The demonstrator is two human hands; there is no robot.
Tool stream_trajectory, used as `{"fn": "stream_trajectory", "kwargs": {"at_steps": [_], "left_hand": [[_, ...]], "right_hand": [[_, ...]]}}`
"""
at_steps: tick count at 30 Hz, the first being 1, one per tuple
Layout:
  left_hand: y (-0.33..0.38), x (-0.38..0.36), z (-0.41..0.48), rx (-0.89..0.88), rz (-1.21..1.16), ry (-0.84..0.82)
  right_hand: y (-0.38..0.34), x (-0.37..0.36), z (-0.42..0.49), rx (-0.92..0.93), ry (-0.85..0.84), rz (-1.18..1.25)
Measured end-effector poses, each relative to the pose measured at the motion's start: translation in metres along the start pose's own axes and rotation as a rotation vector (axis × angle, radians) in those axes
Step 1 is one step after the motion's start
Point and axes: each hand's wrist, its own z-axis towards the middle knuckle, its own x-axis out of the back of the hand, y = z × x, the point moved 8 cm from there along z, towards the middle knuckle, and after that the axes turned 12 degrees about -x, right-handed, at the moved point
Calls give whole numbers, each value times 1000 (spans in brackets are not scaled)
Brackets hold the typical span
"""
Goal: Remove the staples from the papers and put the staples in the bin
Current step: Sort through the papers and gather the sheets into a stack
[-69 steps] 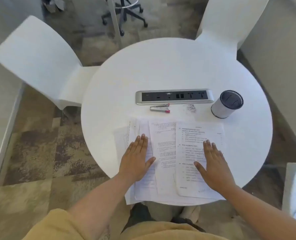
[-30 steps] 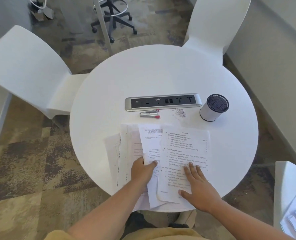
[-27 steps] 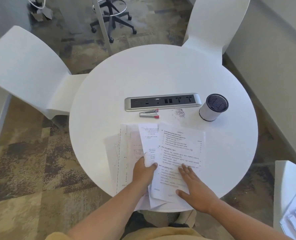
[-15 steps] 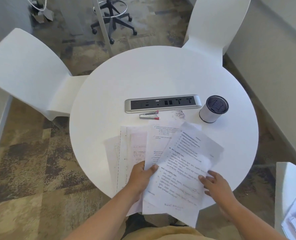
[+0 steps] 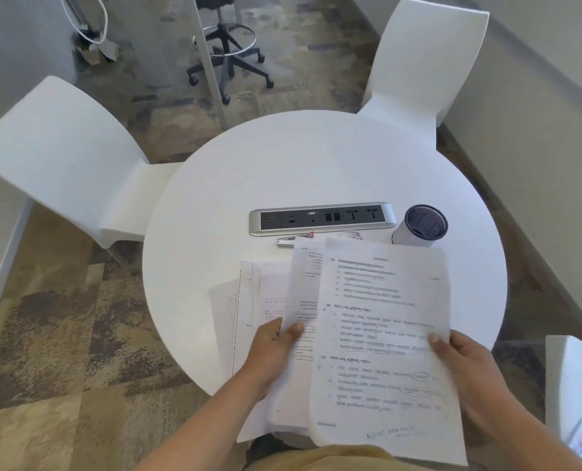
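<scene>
Table point(image 5: 316, 171); papers point(image 5: 378, 334) in left hand point(image 5: 272, 351), probably right hand point(image 5: 466, 362)

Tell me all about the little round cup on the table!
The cup is a small cylinder with a white wall and a dark, round top. It stands upright on the white table, just right of the silver power strip and beyond the held papers. No hand touches it. What is inside cannot be seen.
</scene>
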Motion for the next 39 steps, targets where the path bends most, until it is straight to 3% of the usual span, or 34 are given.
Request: {"fn": "stream_trajectory", "kwargs": {"at_steps": [5, 10, 16, 18, 21, 26, 34, 39], "left_hand": [[13, -24, -2, -4, 8, -93], [18, -31, -8, 31, -98, -119], [1, -21, -8, 54, -19, -119], [-8, -9, -3, 53, 92, -49], [-16, 23, 12, 6, 450, 127], [-2, 58, 55, -102, 763, 236], [8, 83, 105, -42, 1103, 276], [9, 81, 111, -40, 1126, 327]], "right_hand": [[-23, -30, 2, 122, 52, -112], [-11, -40, 2, 46, -49, -146], [4, -23, -8, 13, 35, -130], [9, -17, -11, -5, 72, -108], [15, -10, -16, -33, 103, -78], [20, 3, -23, -21, 165, -60], [16, 32, -28, 31, 295, -143], [21, 47, -37, -6, 389, -132]]}}
